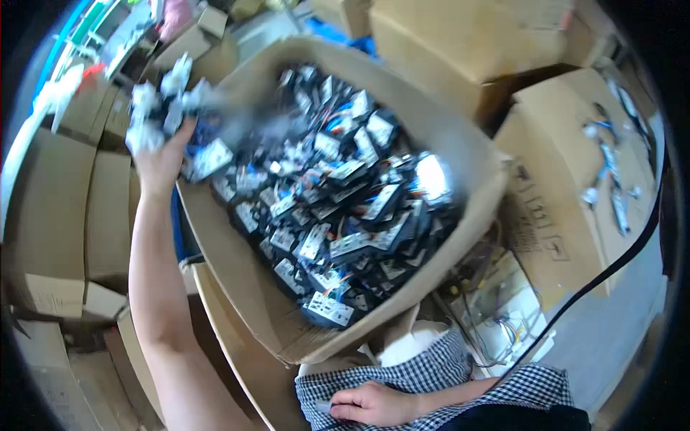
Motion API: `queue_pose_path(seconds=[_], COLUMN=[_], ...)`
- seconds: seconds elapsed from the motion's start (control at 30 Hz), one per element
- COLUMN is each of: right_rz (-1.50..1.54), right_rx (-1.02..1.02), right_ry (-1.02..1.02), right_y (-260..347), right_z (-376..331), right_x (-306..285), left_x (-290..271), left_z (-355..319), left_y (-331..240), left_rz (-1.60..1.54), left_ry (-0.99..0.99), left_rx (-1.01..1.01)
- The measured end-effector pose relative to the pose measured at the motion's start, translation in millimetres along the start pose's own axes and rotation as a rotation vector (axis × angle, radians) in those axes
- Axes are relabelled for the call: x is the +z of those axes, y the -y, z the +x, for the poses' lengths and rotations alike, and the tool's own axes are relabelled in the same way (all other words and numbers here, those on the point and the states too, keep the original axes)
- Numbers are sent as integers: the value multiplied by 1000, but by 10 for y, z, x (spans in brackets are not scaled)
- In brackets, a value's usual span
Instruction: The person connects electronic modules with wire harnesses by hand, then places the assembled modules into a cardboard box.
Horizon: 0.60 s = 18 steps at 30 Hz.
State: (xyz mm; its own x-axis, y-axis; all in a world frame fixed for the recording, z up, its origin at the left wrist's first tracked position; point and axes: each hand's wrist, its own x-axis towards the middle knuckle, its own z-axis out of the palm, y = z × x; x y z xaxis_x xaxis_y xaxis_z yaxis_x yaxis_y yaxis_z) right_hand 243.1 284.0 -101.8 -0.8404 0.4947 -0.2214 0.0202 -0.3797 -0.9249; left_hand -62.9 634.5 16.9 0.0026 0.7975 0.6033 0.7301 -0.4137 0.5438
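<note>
My left arm reaches out over the left rim of a large cardboard box [251,316]. At its end my left hand [162,158] is closed on a bunch of whitish, lumpy pieces [167,100], blurred and too unclear to name. Beside that hand, a black module with a white label [210,159] sits at the box's edge. Inside the box lie many black modules [352,244] with white labels and coloured wires, heaped together. Low in my lap, my right hand [374,404] is closed, with a small greyish thing [323,406] showing at its fingertips.
Cardboard cartons [50,215] stand stacked at the left, and a big one [431,50] at the far side. On a carton at the right [553,187] lies a wire bundle [611,172]. A black cable [604,276] crosses the right side. A checked cloth [445,373] covers my lap.
</note>
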Motion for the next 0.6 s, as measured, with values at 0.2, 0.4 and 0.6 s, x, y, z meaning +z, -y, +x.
queue_pose_path(seconds=[0.2,0.4,0.6], right_rz=[-225,456,218], right_rx=[-455,-354,-416], right_ry=[-167,-273,-791], right_y=[-401,-214,-542], right_z=[186,-542,-1476], right_x=[76,-19,57], left_x=[-771,-995,-321], left_z=[-881,-1806,-3395], left_y=[-876,-2492,-2628], left_rz=[-329,202,938], left_ry=[-129,-202,-150], left_rx=[116,169,364])
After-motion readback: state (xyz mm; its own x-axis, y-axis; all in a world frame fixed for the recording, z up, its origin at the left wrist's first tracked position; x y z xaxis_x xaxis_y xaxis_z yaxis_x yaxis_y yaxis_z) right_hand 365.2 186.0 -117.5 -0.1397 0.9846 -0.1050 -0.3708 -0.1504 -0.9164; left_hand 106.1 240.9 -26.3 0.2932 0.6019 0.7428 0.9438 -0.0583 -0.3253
